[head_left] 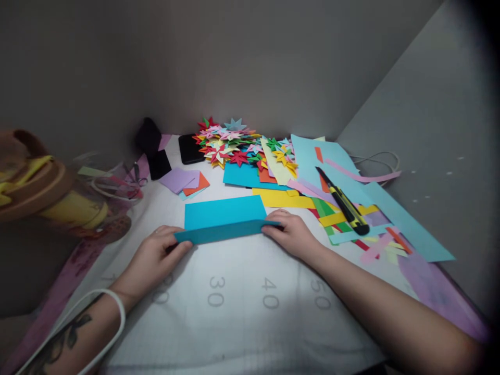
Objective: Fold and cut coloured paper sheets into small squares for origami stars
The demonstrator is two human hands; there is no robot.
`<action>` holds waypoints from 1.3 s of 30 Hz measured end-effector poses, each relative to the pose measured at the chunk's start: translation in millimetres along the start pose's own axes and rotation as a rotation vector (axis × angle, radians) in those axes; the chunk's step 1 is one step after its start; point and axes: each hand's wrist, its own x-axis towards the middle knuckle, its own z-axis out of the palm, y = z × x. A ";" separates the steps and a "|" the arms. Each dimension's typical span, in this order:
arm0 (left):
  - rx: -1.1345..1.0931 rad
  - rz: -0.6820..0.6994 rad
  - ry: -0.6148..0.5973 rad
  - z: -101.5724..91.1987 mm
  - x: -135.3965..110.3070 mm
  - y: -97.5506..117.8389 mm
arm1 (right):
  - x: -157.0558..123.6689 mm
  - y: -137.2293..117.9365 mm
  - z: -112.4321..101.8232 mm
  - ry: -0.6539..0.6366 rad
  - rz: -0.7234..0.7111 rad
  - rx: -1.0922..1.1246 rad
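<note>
A blue sheet of paper (224, 212) lies in front of me with its near edge folded up into a raised flap. My left hand (162, 252) pinches the left end of that flap between thumb and fingers. At the right end my right hand (287, 229) grips the flap the same way, thumb on the near side. The rest of the sheet lies flat on the white mat (242, 333), which is printed with a grid and numbers.
Folded paper stars (224, 146) are piled at the back beside a black phone (190, 149). To the right, a yellow-and-black utility knife (346, 205) lies on paper strips and light blue sheets (410, 221). Purple paper squares (177, 179) lie left; a white cable (121, 307) crosses my left forearm.
</note>
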 end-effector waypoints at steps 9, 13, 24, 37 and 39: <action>0.068 -0.264 0.010 4.1 12.4 -2.1 | 16.0 -2.1 7.5 0.045 0.202 -0.236; 0.104 -0.339 0.009 6.0 13.9 -2.2 | 15.8 -1.1 9.0 0.057 0.231 -0.283; 0.215 -0.368 0.002 5.6 15.8 2.5 | 14.9 1.5 11.1 0.056 0.218 -0.395; 0.276 -0.370 0.001 5.8 16.7 5.1 | 13.0 -3.2 11.8 -0.018 0.229 -0.555; 0.281 -0.375 0.003 5.5 16.5 6.6 | 12.9 -4.2 12.6 -0.027 0.241 -0.583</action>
